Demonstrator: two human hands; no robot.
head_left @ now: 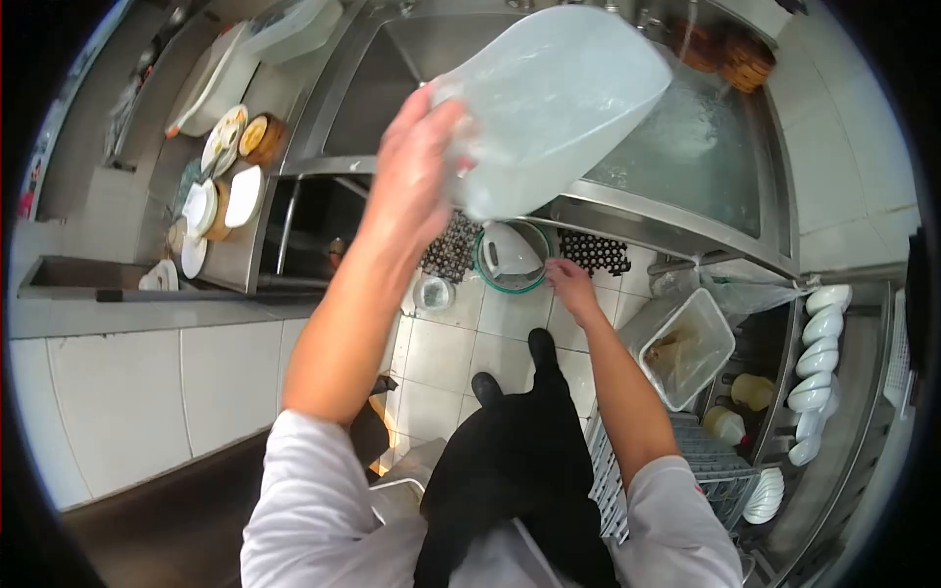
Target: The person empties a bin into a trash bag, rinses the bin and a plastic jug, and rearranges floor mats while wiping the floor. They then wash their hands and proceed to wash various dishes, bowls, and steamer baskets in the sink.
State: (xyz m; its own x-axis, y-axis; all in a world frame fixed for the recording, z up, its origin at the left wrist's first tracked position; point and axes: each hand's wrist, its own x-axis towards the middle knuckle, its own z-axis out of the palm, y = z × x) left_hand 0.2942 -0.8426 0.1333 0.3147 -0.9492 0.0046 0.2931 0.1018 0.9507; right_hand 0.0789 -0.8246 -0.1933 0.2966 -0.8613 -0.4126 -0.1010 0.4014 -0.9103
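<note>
My left hand point(417, 162) is raised over the sink edge, its fingers closed on a large translucent plastic container point(564, 93). The container is tilted, its wide end toward the upper right, and wet marks show on its surface. Part of my grip is blurred. My right hand point(570, 284) hangs lower, with its fingers loosely apart and nothing visible in them. It is nearest to a round bucket with a green rim point(515, 290) on the floor. A white jug point(512, 251) appears inside that bucket.
A water-filled sink point(686, 147) lies ahead right, with wooden steamers point(747, 64) at its back. Used plates point(245, 196) stand on the left counter. A clear bin point(691, 348) and stacked white bowls point(818, 363) are at right. Black mats point(595, 252) lie on the floor.
</note>
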